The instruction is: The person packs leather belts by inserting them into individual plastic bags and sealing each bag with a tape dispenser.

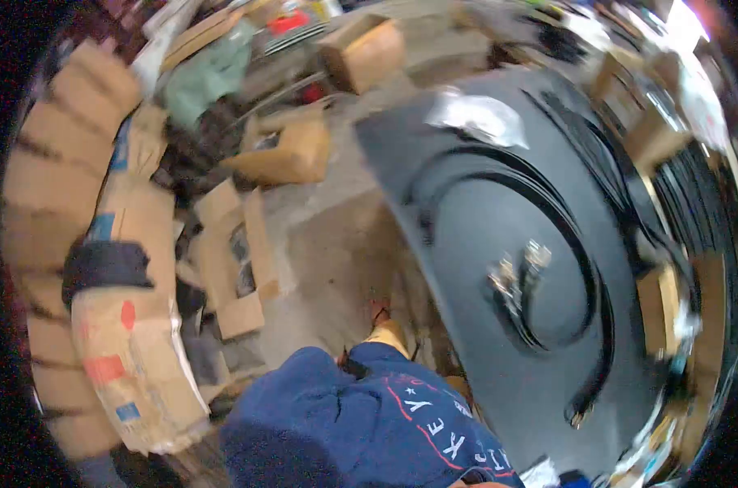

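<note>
Neither my left hand nor my right hand can be made out; only a sliver of skin shows at the bottom edge. On the dark table, to the right of my body, a loop of long black straps or cables lies curved. Its metal-coloured ends rest in the middle of the loop. More metal-tipped ends lie near the table's lower right. A clear plastic bag sits at the table's far end. Long black strips lie along the right side.
An open carton and another box stand on the floor to the left. Large cardboard boxes line the far left, with a dark cloth on one. A box stands beyond the table. More cartons border its right side.
</note>
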{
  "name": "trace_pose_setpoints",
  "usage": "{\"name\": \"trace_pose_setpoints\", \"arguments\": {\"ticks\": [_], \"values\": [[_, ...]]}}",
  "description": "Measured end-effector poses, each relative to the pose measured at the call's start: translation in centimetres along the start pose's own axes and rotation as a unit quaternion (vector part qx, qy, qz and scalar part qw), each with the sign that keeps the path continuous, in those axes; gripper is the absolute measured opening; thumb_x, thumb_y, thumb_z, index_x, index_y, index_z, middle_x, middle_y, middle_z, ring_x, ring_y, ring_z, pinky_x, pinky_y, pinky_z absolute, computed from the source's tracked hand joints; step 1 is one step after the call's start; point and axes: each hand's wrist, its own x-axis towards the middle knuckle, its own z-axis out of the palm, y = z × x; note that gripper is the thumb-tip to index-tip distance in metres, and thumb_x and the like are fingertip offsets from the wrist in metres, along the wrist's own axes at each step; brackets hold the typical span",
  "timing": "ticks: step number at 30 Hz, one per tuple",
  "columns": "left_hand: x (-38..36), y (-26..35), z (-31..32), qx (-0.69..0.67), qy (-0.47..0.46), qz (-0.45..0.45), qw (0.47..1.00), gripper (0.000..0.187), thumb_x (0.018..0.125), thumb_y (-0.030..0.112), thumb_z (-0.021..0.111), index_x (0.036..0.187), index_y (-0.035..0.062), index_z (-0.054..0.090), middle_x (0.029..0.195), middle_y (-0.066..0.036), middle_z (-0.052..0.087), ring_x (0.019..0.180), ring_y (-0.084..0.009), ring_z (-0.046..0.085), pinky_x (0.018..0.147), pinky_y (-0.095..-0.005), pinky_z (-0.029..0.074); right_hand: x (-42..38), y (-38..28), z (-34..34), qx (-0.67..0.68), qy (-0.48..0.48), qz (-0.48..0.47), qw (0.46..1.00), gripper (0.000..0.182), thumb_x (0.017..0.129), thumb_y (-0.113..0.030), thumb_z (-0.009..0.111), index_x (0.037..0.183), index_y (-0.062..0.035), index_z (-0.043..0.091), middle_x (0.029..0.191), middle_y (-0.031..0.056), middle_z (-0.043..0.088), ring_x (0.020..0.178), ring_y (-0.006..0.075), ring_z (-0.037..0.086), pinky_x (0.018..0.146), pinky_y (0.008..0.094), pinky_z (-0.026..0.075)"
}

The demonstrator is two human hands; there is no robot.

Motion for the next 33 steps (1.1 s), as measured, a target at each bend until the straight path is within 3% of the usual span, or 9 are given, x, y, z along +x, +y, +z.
{"name": "trace_pose_setpoints", "arguments": {"ticks": [12,14,15,18,23,24,25,27,33], "values": [[-4.0,-15.5,-4.8,-0.281,0.334,-0.168,0.884,0.030,0.085,0.032,0.057,0.097,0.0057,0.066,0.103,-0.013,0.067,0.095,-0.0349,0.062,0.079,-0.0416,0.049,20.1,-26.3,34.5,-0.295,-0.447,-0.045,0.843,0.038,0.097,-0.026,0.052,0.123,0.0019,0.053,0.117,0.0133,0.056,0.103,0.0220,0.056,0.090,0.0325,0.046],[-4.3,-18.5,0.2,0.069,0.466,0.085,0.878,0.031,0.086,0.032,0.057,0.102,0.0074,0.067,0.107,-0.013,0.066,0.096,-0.0349,0.062,0.082,-0.0414,0.049,20.4,-27.8,39.5,-0.327,-0.492,-0.032,0.806,0.039,0.097,-0.026,0.052,0.124,0.0019,0.052,0.118,0.0135,0.056,0.104,0.0223,0.056,0.091,0.0327,0.046],[-7.7,-15.4,0.1,-0.111,0.469,0.017,0.876,0.036,0.086,0.037,0.057,0.107,0.0100,0.067,0.096,-0.014,0.069,0.083,-0.0302,0.064,0.075,-0.0445,0.049,20.5,-28.4,41.6,-0.341,-0.507,-0.027,0.791,0.039,0.097,-0.026,0.052,0.124,0.0019,0.052,0.119,0.0136,0.056,0.105,0.0224,0.056,0.091,0.0329,0.046],[-4.4,-16.3,3.2,0.166,0.607,-0.149,0.763,0.033,0.086,0.036,0.057,0.102,0.0094,0.069,0.111,-0.014,0.065,0.102,-0.0316,0.061,0.085,-0.0436,0.048,20.6,-29.7,46.8,-0.376,-0.540,-0.015,0.753,0.040,0.097,-0.027,0.051,0.126,0.0020,0.051,0.120,0.0138,0.055,0.106,0.0228,0.055,0.092,0.0332,0.045],[-6.1,-14.3,1.6,0.006,0.688,-0.290,0.666,0.032,0.086,0.037,0.057,0.098,0.0100,0.069,0.106,-0.012,0.066,0.095,-0.0299,0.061,0.079,-0.0433,0.048,21.7,-32.3,56.3,-0.344,-0.669,-0.130,0.646,0.039,0.093,-0.023,0.060,0.122,0.0022,0.056,0.114,0.0153,0.061,0.103,0.0200,0.059,0.091,0.0321,0.045],[-6.7,-14.1,0.4,-0.031,0.694,-0.299,0.655,0.032,0.086,0.038,0.057,0.097,0.0102,0.069,0.105,-0.012,0.066,0.093,-0.0295,0.061,0.078,-0.0432,0.048,20.8,-33.5,57.9,-0.372,-0.615,-0.132,0.683,0.039,0.092,-0.024,0.061,0.121,0.0017,0.056,0.111,0.0137,0.062,0.100,0.0190,0.059,0.090,0.0315,0.045],[-6.9,-13.4,-0.9,-0.068,0.691,-0.297,0.656,0.032,0.086,0.038,0.057,0.096,0.0104,0.069,0.104,-0.011,0.066,0.091,-0.0291,0.062,0.076,-0.0432,0.048,19.4,-35.2,59.8,-0.396,-0.543,-0.131,0.729,0.039,0.091,-0.024,0.062,0.120,0.0012,0.057,0.107,0.0122,0.063,0.098,0.0180,0.059,0.088,0.0309,0.045],[-6.4,-13.6,-5.7,-0.136,0.657,-0.269,0.692,0.032,0.086,0.038,0.056,0.094,0.0107,0.069,0.102,-0.010,0.067,0.087,-0.0283,0.062,0.074,-0.0430,0.048,17.8,-40.3,63.3,-0.410,-0.624,-0.207,0.632,0.039,0.090,-0.024,0.065,0.118,0.0016,0.059,0.104,0.0097,0.065,0.097,0.0163,0.059,0.087,0.0300,0.045],[-4.3,-15.6,-23.8,-0.210,0.417,-0.192,0.863,0.032,0.086,0.040,0.056,0.088,0.0116,0.070,0.096,-0.008,0.068,0.075,-0.0258,0.063,0.065,-0.0426,0.047,22.0,-47.6,69.3,-0.352,-0.488,-0.258,0.756,0.033,0.092,-0.020,0.062,0.117,0.0010,0.059,0.109,0.0119,0.065,0.100,0.0192,0.062,0.086,0.0313,0.049]]}}
